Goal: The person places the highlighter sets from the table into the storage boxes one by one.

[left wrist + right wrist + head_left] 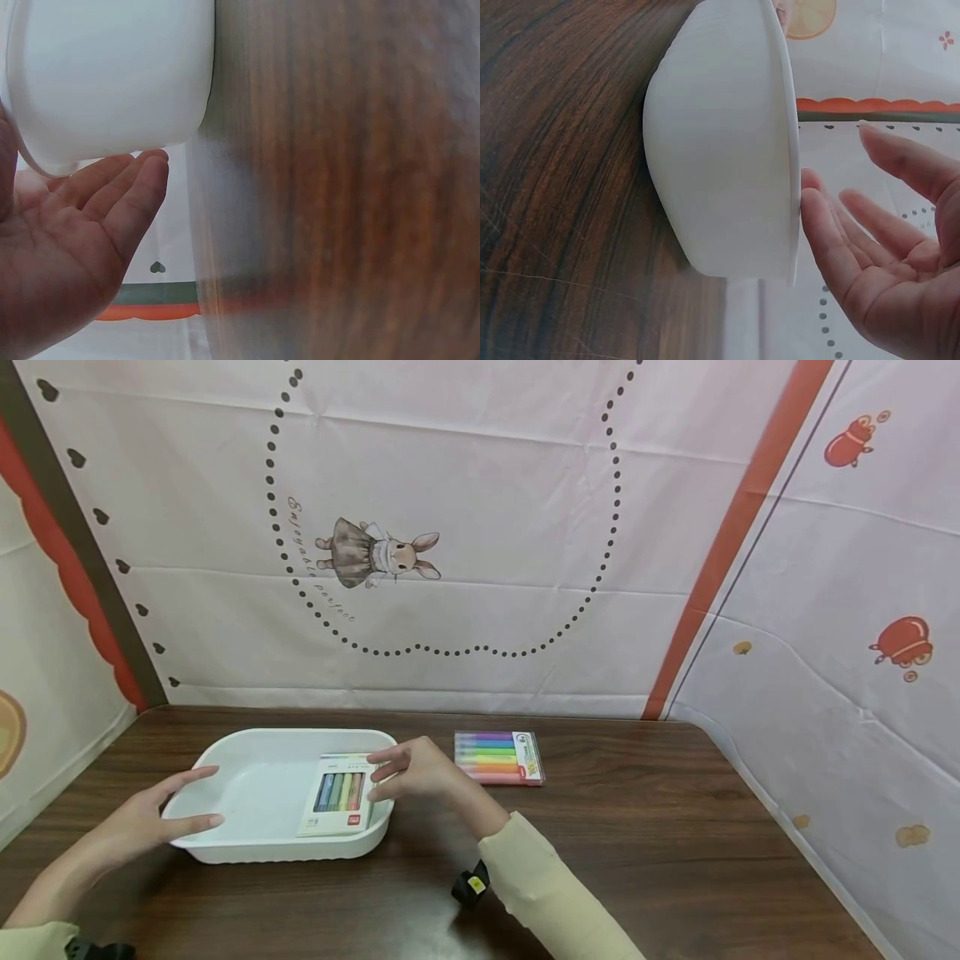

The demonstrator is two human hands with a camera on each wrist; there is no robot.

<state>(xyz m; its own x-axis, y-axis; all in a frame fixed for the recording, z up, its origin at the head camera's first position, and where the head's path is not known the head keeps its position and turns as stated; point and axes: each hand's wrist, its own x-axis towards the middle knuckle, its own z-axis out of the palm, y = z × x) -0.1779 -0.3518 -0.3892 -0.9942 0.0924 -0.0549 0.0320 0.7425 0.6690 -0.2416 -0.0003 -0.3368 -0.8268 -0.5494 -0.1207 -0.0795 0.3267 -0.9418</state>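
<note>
A white plastic basin stands on the table, with a flat white box of colored sticks lying at its right end. At the basin's left end is my left hand, thumb and forefinger spread over the rim. The left wrist view shows its other fingers fairly straight along the outer wall. My right hand is over the right rim, its loosely bent fingers beside the box in the head view. In the right wrist view, its fingertips are close to the rim; contact cannot be told.
Right of the basin, a clear pack of rainbow-colored markers lies on the dark wooden table. A printed cloth hangs behind the table and along both sides. Each wrist wears a black camera strap.
</note>
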